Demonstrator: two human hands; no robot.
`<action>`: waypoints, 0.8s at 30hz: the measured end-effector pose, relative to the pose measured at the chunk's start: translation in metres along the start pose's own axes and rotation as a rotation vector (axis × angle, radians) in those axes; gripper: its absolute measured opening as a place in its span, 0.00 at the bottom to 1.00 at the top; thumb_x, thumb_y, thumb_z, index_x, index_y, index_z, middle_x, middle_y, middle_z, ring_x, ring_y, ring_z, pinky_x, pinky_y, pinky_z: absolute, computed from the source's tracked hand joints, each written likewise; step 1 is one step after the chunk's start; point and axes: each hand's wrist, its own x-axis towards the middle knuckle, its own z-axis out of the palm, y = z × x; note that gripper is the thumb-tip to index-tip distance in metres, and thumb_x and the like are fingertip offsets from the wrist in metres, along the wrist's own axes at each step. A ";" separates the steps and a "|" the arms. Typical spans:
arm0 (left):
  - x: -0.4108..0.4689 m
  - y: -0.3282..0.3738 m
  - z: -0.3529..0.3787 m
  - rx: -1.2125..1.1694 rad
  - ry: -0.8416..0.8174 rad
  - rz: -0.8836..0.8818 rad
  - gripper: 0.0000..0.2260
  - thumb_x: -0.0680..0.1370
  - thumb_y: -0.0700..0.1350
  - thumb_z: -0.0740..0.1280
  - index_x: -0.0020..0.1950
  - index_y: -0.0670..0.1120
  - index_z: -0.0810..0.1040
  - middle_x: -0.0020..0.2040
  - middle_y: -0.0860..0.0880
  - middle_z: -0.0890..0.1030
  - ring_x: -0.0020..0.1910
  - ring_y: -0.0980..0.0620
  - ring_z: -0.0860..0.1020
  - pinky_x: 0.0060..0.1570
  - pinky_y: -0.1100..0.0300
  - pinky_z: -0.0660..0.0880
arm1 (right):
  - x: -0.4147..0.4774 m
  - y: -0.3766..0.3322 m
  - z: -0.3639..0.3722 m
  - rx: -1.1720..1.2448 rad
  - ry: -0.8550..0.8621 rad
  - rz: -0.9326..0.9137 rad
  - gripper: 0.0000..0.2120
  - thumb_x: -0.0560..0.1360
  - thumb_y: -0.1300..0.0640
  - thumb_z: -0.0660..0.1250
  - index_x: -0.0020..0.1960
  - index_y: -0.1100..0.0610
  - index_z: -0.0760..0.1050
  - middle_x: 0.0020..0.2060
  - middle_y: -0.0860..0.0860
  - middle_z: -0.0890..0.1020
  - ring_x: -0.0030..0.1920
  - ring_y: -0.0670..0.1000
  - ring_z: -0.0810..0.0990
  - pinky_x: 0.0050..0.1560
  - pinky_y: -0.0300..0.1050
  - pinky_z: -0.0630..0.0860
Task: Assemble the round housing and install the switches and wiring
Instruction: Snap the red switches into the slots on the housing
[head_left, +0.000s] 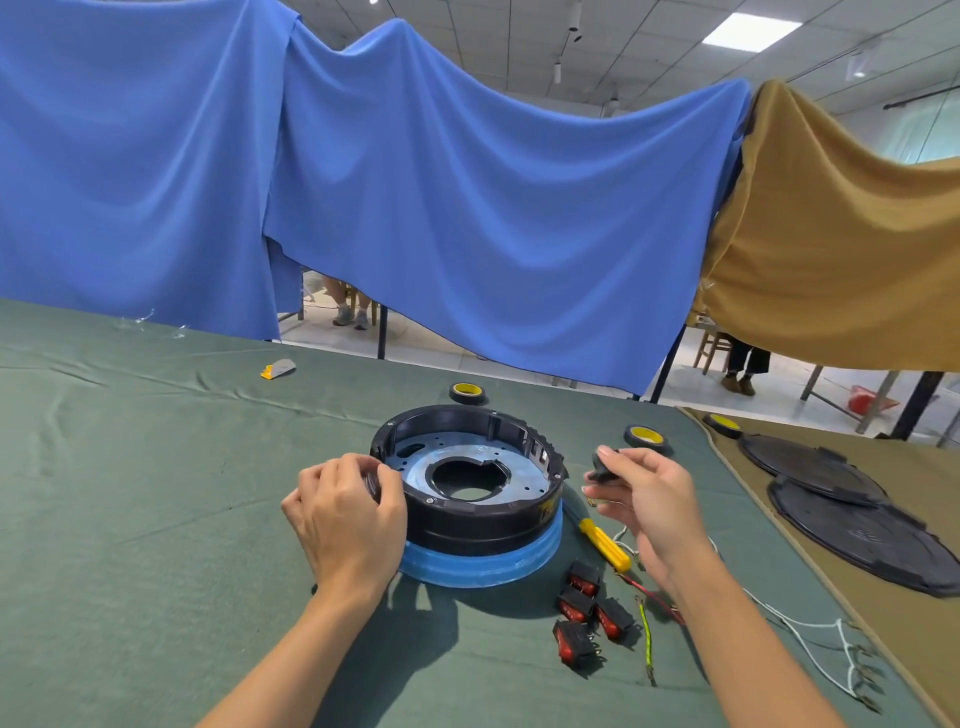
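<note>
While housing (470, 525) sits on blue base (483, 567) at frame centre, left hand (345, 514) pinches dark piece (372, 486) against its left rim; right hand (647, 501) pinches black part (604, 467) beside it; switches (575, 642), wires (645, 631) lower right.

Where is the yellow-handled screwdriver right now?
Head view: the yellow-handled screwdriver lies on the green cloth just right of the round black housing, below the right hand and beyond the red rocker switches.

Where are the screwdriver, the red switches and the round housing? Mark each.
screwdriver (605, 544): head view, yellow handle.
red switches (574, 642): head view, nearest switch's top.
round housing (467, 525): head view, black front wall.
</note>
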 end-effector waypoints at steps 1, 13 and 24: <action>-0.001 0.001 0.000 0.016 0.019 0.081 0.08 0.76 0.46 0.63 0.44 0.44 0.79 0.43 0.48 0.81 0.52 0.43 0.74 0.54 0.51 0.61 | 0.006 0.004 -0.006 -0.103 0.047 0.000 0.06 0.75 0.58 0.71 0.49 0.61 0.77 0.38 0.56 0.85 0.35 0.51 0.84 0.33 0.44 0.79; -0.019 0.011 0.013 0.107 -0.072 0.750 0.14 0.77 0.49 0.61 0.41 0.43 0.81 0.42 0.51 0.83 0.48 0.45 0.80 0.52 0.54 0.68 | 0.047 0.052 -0.048 -1.299 0.025 -0.117 0.16 0.78 0.42 0.62 0.55 0.50 0.82 0.53 0.51 0.82 0.56 0.54 0.76 0.57 0.53 0.76; -0.020 0.009 0.012 0.167 -0.182 0.695 0.18 0.78 0.52 0.59 0.39 0.44 0.81 0.35 0.51 0.81 0.41 0.46 0.79 0.51 0.54 0.66 | 0.036 0.038 -0.060 -1.131 0.024 -0.295 0.09 0.78 0.54 0.66 0.56 0.53 0.81 0.53 0.52 0.80 0.51 0.49 0.76 0.52 0.45 0.75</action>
